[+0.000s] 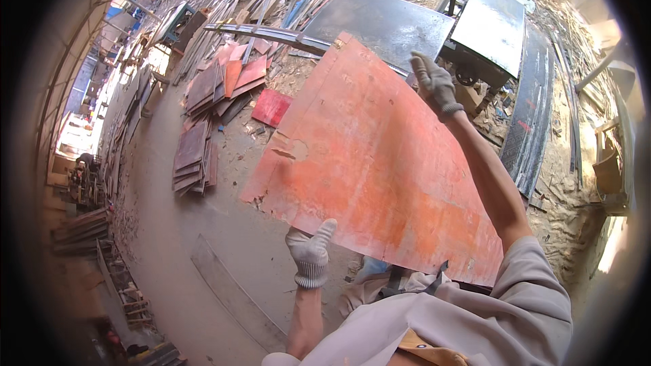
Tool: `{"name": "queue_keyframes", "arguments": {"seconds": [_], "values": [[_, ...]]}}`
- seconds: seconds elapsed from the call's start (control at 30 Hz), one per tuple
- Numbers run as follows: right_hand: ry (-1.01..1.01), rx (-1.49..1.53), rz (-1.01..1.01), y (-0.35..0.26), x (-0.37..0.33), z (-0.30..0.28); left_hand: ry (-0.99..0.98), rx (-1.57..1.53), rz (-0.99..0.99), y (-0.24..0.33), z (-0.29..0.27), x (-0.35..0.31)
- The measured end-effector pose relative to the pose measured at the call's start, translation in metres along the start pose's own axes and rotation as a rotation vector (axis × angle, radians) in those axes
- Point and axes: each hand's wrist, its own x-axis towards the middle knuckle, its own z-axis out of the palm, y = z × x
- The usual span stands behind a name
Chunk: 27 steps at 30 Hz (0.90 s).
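A large worn red plywood panel (373,163) is held up in front of me, tilted, with chipped edges and a gouge near its left side. My left hand (310,251), in a grey knit glove, grips its near lower edge. My right hand (434,85), gloved the same, holds the panel's far upper edge with the arm stretched out.
Stacks of red and brown boards (196,149) lie on the dusty concrete floor at left, with one small red panel (271,107) beside them. Dark sheets (383,20) and a metal table (491,24) stand behind the panel. Scrap wood litters the right side.
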Motion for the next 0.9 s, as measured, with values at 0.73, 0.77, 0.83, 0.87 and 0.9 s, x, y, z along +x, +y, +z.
{"name": "queue_keyframes", "arguments": {"seconds": [0.73, 0.77, 0.83, 0.87, 0.9], "values": [[-0.281, -0.402, 1.049, 0.638, -0.287, -0.250, 0.475, 0.123, 0.069, 0.028, 0.242, 0.057], [-0.287, -0.393, 1.073, 0.642, -0.283, -0.249, 0.524, 0.123, 0.061, 0.023, 0.242, 0.069], [-0.220, -0.371, 1.034, 0.642, -0.273, -0.256, 0.558, 0.058, 0.044, 0.003, 0.233, 0.108], [-0.229, -0.389, 1.021, 0.637, -0.270, -0.263, 0.556, 0.006, 0.022, -0.008, 0.222, 0.129], [-0.215, -0.468, 1.063, 0.631, -0.264, -0.268, 0.511, -0.056, 0.045, -0.022, 0.209, 0.151]]}}
